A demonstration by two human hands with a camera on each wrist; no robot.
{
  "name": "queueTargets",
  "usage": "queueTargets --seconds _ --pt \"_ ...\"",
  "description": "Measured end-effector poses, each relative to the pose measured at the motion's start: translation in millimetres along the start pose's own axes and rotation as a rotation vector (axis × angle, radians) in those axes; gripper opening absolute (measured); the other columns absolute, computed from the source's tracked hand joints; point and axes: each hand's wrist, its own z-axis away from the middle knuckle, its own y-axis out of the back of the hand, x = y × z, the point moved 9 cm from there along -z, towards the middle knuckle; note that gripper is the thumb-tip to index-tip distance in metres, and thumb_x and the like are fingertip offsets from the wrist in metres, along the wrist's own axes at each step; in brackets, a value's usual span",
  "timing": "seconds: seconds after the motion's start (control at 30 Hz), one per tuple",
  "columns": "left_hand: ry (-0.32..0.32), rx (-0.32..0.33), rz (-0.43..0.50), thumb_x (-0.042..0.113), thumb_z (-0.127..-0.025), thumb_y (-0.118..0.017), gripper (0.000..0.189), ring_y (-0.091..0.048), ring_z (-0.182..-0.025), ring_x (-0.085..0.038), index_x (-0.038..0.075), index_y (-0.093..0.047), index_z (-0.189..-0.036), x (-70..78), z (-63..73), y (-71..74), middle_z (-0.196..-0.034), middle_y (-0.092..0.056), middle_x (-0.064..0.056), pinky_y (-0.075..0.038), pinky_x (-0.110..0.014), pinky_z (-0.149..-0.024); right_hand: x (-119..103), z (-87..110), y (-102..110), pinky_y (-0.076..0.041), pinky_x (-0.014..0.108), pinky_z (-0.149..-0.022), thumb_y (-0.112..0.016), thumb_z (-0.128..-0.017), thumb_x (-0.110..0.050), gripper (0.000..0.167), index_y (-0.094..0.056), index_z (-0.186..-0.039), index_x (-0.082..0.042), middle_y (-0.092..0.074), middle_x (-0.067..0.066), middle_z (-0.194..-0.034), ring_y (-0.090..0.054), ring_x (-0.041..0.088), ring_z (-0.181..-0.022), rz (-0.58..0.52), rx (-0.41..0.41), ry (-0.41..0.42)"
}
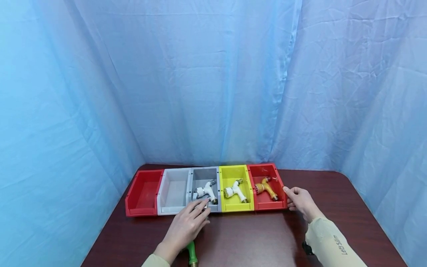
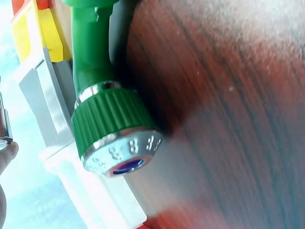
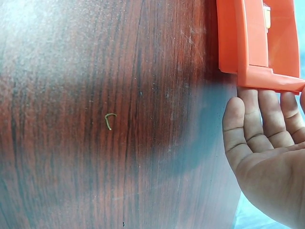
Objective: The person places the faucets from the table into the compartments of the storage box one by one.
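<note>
The left hand (image 1: pixel 188 224) reaches over the front edge of the grey bin (image 1: pixel 197 173), its fingers slightly spread and bent at the tips. They pinch a chrome fitting (image 1: pixel 205 212), mostly hidden in the head view; the left wrist view catches just its end, against a fingertip at the edge. Below that hand, a green faucet (image 2: pixel 112 114) with a ribbed knob lies on the surface (image 1: pixel 240 241).

The right hand (image 1: pixel 300 202) grips the outer side of the right-hand red bin (image 1: pixel 263 170): thumb at the rim, fingers bent against the wall from outside. In the right wrist view, the little finger stands a little apart from the others.

That bin holds a yellow-orange faucet (image 1: pixel 267 188); the yellow bin (image 1: pixel 228 171) beside it holds a white faucet (image 1: pixel 235 191). A second white faucet (image 1: pixel 207 191) lies in the grey bin, just beyond the left fingers.
</note>
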Motion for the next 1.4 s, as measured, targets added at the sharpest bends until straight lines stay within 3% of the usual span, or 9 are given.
queueTargets --seconds 0.13,0.23,0.4,1.4 --pt "0.025 -0.023 -0.019 0.032 -0.090 -0.080 0.041 -0.061 -0.124 -0.028 0.015 -0.073 -0.127 -6.6 0.3 0.6 -0.141 -0.063 -0.007 -0.056 -0.040 -0.099 0.3 0.1 -0.4 -0.062 0.036 -0.077 -0.054 -0.105 -0.046 0.048 -0.057 -0.105 0.002 -0.061 0.013 -0.092 -0.063 0.022 -0.080 -0.003 0.003 -0.005" --pt "0.048 -0.036 -0.021 0.027 -0.080 -0.089 0.052 -0.062 -0.123 -0.029 0.016 -0.073 -0.128 -12.0 0.7 1.2 -0.142 -0.063 -0.007 -0.057 -0.041 -0.099 0.4 0.1 -0.2 -0.062 0.035 -0.076 -0.054 -0.105 -0.047 0.049 -0.057 -0.105 0.002 -0.061 0.013 -0.092 -0.063 0.022 -0.080 -0.004 0.008 -0.006" --pt "0.082 -0.059 -0.041 0.028 -0.082 -0.087 0.050 -0.061 -0.124 -0.028 0.018 -0.072 -0.129 -21.2 2.9 0.7 -0.142 -0.063 -0.007 -0.057 -0.041 -0.098 1.5 0.6 -0.2 -0.062 0.035 -0.075 -0.054 -0.105 -0.046 0.048 -0.057 -0.105 0.002 -0.061 0.013 -0.092 -0.063 0.023 -0.080 -0.001 0.010 -0.009" --pt "0.205 -0.013 -0.061 0.023 -0.078 -0.090 0.047 -0.063 -0.116 -0.032 0.013 -0.075 -0.122 -75.3 18.9 7.8 -0.138 -0.065 -0.012 -0.061 -0.044 -0.088 0.6 0.9 -0.8 -0.062 0.033 -0.073 -0.055 -0.105 -0.045 0.048 -0.057 -0.105 0.003 -0.061 0.013 -0.091 -0.063 0.022 -0.079 0.009 0.021 -0.008"
